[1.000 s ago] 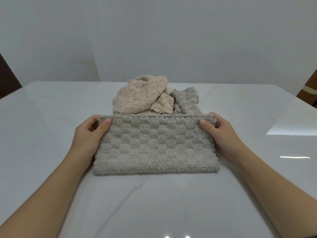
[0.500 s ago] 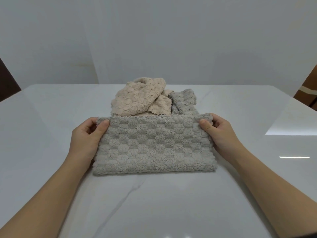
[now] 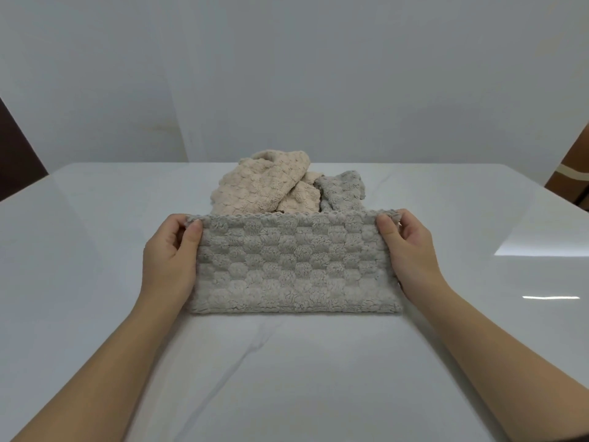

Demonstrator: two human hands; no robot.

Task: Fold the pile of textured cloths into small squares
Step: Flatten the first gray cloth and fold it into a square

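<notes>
A grey bubble-textured cloth point(image 3: 293, 266), folded into a wide rectangle, lies on the white marble table point(image 3: 95, 250) in front of me. My left hand point(image 3: 170, 256) pinches its far left corner, thumb on top. My right hand point(image 3: 406, 250) pinches the far right corner the same way. The cloth's far edge is lifted slightly off the table. Behind it lies the pile: a crumpled beige cloth point(image 3: 264, 186) and a crumpled grey cloth point(image 3: 342, 189) to its right.
The table has rounded far corners and a glossy top with light reflections at the right point(image 3: 541, 240). A white wall stands behind it. Dark brown furniture point(image 3: 570, 173) shows at the far right and at the left edge.
Both hands have kept their pinch on the far corners. The cloth's far edge has risen a little and now hides more of the pile behind it.
</notes>
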